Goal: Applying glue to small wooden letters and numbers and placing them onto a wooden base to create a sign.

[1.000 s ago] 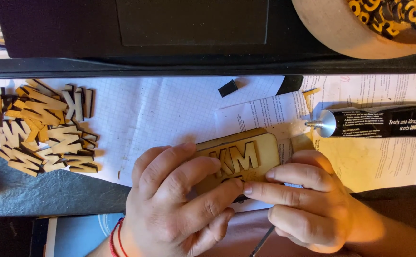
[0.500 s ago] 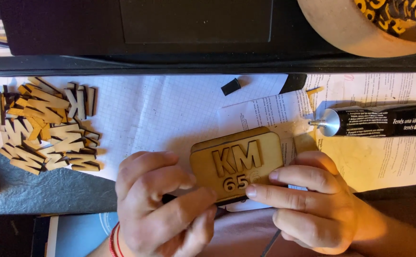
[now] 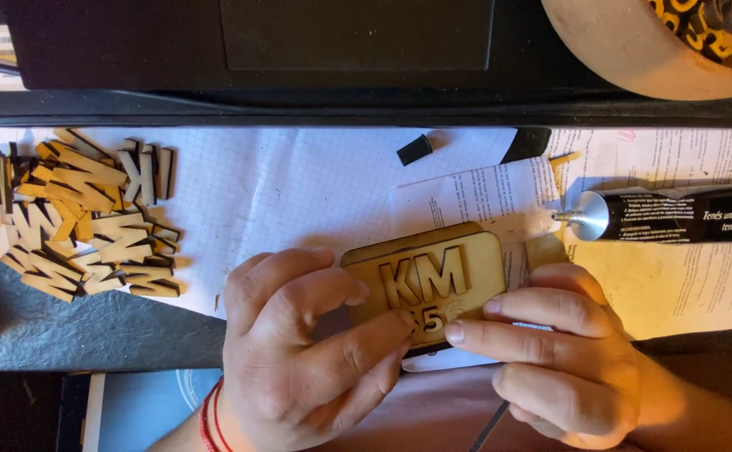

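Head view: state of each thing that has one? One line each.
Wooden plaque: flat on the paper, raised letters and digits on it, held by both hands.
Left hand: fingers on the plaque's lower edge.
Right hand: fingers on the plaque's lower right.
Glue tube: lying down, uncapped.
Wooden letters: loose pile.
Bowl: holds cut-out pieces.

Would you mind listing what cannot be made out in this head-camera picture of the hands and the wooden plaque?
- Wooden plaque, head view: its lower edge and bottom row of characters are partly hidden by the fingertips of the left hand and right hand.
- Glue tube: its rear end is cut off by the right edge.
- Round tray: mostly cut off by the top edge.
- Thin dark tool under the right hand: mostly hidden, kind unclear.
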